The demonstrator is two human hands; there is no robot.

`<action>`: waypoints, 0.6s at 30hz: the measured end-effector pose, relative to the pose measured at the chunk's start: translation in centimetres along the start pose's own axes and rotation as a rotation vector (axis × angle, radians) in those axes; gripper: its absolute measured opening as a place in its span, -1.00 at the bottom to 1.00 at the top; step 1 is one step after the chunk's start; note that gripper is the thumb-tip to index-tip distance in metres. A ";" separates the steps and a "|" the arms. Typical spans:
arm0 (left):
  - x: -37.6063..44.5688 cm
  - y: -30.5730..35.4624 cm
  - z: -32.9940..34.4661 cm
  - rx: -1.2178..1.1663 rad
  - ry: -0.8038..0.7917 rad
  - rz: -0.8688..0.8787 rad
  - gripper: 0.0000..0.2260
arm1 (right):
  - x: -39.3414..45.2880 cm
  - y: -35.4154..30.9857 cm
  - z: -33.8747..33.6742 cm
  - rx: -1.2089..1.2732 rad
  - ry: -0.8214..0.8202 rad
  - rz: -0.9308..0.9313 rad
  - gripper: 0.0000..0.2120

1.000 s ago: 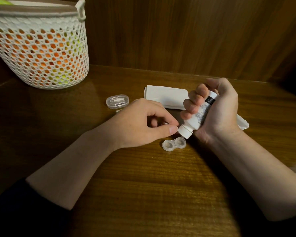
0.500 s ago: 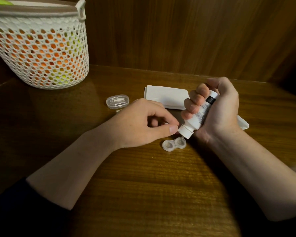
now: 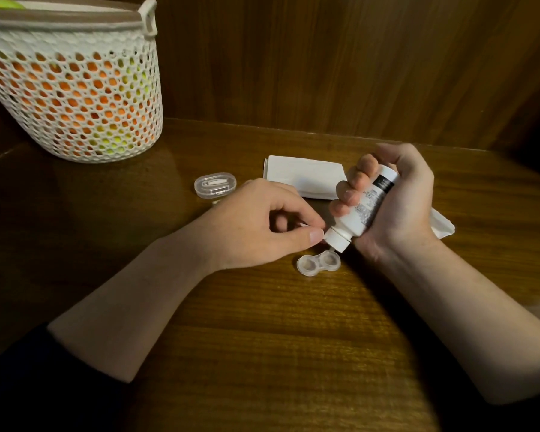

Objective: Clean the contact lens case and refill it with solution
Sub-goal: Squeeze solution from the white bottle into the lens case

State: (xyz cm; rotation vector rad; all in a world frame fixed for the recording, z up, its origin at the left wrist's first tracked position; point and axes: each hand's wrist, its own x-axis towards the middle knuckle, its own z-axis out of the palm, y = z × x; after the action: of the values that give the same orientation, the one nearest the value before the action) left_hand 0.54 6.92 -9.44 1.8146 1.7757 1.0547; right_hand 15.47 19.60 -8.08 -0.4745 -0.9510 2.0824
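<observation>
The open lens case [image 3: 318, 263] sits on the wooden table [image 3: 262, 338], right under the tipped solution bottle [image 3: 360, 208] gripped in the right hand [image 3: 396, 207]. Left hand [image 3: 262, 226] beside it has curled fingers (pinching something small, can't tell what).

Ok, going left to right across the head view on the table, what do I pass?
Mesh basket → clear oval box → left hand → open lens case → solution bottle, tilted nozzle-down, gripped by right hand.

Near table [image 3: 262, 353] open; basket [image 3: 75, 98], tissue [image 3: 303, 176] crowd the back.
</observation>
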 end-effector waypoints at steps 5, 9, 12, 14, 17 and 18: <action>-0.2 0.2 -0.5 -0.038 0.023 0.017 -0.90 | -0.1 0.4 0.3 0.085 -0.038 -0.009 -0.66; -0.3 0.2 -1.0 -0.036 -0.002 0.007 -0.90 | -0.3 1.0 0.7 0.110 -0.046 0.006 -0.65; -0.5 0.2 -1.4 -0.043 -0.028 0.002 -0.91 | -0.4 1.2 0.9 0.087 -0.065 0.006 -0.64; -0.5 0.3 -1.4 -0.043 -0.035 -0.008 -0.92 | -0.5 1.3 1.1 0.070 -0.074 0.008 -0.64; -0.4 0.3 -1.3 -0.041 -0.048 -0.023 -0.93 | -0.5 1.3 1.1 0.061 -0.082 0.009 -0.63; -0.4 0.4 -1.3 -0.044 -0.048 -0.024 -0.93 | -0.5 1.3 1.1 0.059 -0.086 0.008 -0.63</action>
State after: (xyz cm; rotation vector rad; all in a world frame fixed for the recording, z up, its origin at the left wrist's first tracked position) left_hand -0.12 6.18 -8.44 1.7734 1.7284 1.0243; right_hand 14.46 18.14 -8.33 -0.3609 -0.9356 2.1462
